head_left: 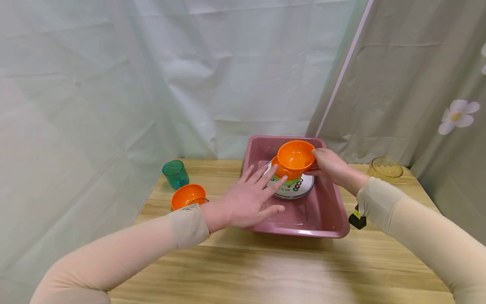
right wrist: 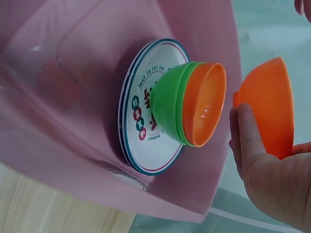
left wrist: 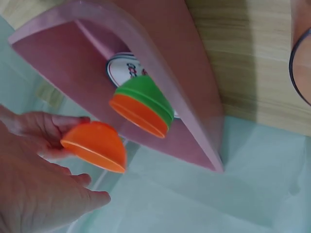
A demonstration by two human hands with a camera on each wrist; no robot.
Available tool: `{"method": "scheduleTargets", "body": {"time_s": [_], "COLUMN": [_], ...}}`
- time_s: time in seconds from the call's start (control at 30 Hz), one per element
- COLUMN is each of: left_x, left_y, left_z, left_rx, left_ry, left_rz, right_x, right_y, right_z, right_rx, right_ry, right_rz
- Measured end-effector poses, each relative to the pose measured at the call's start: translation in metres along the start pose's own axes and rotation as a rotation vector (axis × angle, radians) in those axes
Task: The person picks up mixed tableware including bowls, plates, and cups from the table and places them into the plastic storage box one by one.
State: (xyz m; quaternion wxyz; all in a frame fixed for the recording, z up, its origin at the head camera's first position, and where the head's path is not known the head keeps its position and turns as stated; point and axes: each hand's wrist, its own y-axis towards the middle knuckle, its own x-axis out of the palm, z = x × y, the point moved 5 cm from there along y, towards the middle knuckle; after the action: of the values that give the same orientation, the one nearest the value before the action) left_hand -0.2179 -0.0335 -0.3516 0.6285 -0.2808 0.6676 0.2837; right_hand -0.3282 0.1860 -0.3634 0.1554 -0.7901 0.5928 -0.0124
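Note:
My right hand [head_left: 334,168] grips an orange bowl [head_left: 296,155] by its side, above a stack of bowls. That stack has an orange bowl [right wrist: 209,104] nested in green bowls [right wrist: 167,99], and it stands on white printed plates [right wrist: 153,155] inside a pink basin [head_left: 338,211]. With fingers spread, my left hand [head_left: 247,200] hovers over the basin's left side and holds nothing. In the left wrist view the gripped bowl [left wrist: 99,145] is apart from the stack.
At the table's left are a green cup [head_left: 176,174], another orange bowl [head_left: 187,195] and a partly hidden clear glass rim. A yellowish clear bowl [head_left: 385,169] stands at the back right. A small black object [head_left: 357,218] lies beside the basin. Curtains hang behind the table.

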Motion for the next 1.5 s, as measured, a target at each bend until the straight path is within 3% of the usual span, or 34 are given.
{"method": "scheduleTargets", "body": {"time_s": [0.37, 1.5], "left_x": [0.015, 0.028], "left_y": [-0.005, -0.010], "left_z": [0.014, 0.015], "left_rx": [0.057, 0.047], "left_ry": [0.000, 0.008], "left_rz": [-0.064, -0.096], "right_x": [0.007, 0.003], "right_y": [0.026, 0.047], "right_z": [0.006, 0.021], "right_rx": [0.062, 0.070], "right_ry": [-0.007, -0.409], "right_rz": [0.064, 0.177]}}
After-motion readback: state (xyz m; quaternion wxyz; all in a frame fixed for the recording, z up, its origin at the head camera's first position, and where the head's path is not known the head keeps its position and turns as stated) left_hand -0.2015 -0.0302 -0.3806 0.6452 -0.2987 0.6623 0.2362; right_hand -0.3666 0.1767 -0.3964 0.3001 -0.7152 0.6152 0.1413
